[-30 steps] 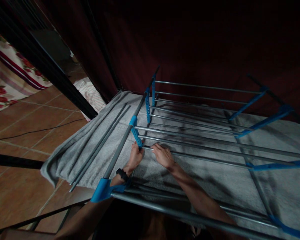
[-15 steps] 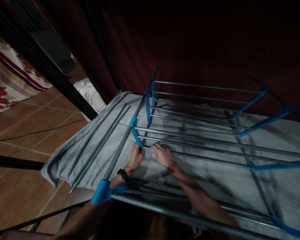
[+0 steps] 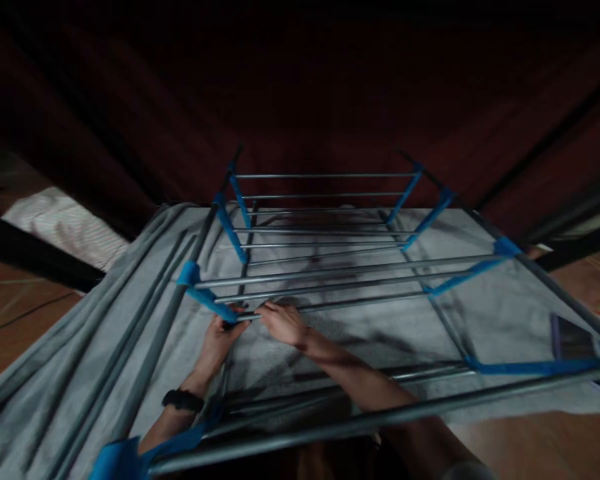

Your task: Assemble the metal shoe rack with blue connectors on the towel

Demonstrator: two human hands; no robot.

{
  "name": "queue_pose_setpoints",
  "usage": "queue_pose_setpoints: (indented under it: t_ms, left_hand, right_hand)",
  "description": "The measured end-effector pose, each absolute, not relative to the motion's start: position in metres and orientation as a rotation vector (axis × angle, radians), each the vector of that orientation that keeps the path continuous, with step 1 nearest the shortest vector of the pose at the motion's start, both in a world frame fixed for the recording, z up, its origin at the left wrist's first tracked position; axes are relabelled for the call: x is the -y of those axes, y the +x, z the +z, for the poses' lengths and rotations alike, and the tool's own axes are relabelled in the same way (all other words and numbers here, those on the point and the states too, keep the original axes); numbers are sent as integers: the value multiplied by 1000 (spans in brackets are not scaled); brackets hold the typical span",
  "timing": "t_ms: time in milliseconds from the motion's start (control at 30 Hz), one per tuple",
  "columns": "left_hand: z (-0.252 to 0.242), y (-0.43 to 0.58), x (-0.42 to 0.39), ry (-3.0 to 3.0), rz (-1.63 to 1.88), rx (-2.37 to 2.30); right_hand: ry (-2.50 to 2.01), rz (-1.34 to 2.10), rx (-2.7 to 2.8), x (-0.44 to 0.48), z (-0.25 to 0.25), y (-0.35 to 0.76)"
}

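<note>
A rack of grey metal tubes with blue plastic brackets stands on a grey blanket [image 3: 330, 327]. My left hand [image 3: 217, 343], a black band on its wrist, is closed around the lower end of a blue bracket [image 3: 207, 300] at the rack's left side. My right hand [image 3: 283, 323] grips a thin metal rod [image 3: 365, 301] close to that same end. The rod's tip meets the bracket, but fingers partly cover the joint, so I cannot tell how deep it sits. At its far end the rod reaches another blue bracket [image 3: 460, 277].
Loose grey tubes [image 3: 125, 347] lie on the blanket at left. A thick front tube [image 3: 370, 420] crosses above my forearms. A dark, flat rectangular object [image 3: 573, 340] lies at right. Dark red curtain [image 3: 320, 87] hangs behind; a dark post [image 3: 35, 247] stands at left.
My view has swung to the right, bringing the rack's right side and the dark flat object into sight. Both hands keep their hold at the same joint.
</note>
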State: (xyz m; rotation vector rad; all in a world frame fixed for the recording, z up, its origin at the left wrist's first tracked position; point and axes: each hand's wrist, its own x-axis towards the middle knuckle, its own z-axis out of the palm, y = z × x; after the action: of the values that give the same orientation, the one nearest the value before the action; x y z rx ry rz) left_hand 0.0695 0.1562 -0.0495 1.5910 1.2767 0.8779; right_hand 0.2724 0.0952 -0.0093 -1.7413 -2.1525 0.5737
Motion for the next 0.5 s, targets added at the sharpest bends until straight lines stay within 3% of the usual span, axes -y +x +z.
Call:
queue_pose_setpoints:
  t_ms: [267, 500]
  left_hand:
    - [-31, 68, -175, 1697, 706, -1419]
    - [-33, 68, -174, 1721, 708, -1430]
  right_hand:
    - [-1665, 587, 2114, -100, -13, 277]
    - [-1706, 615, 1639, -16, -2, 382]
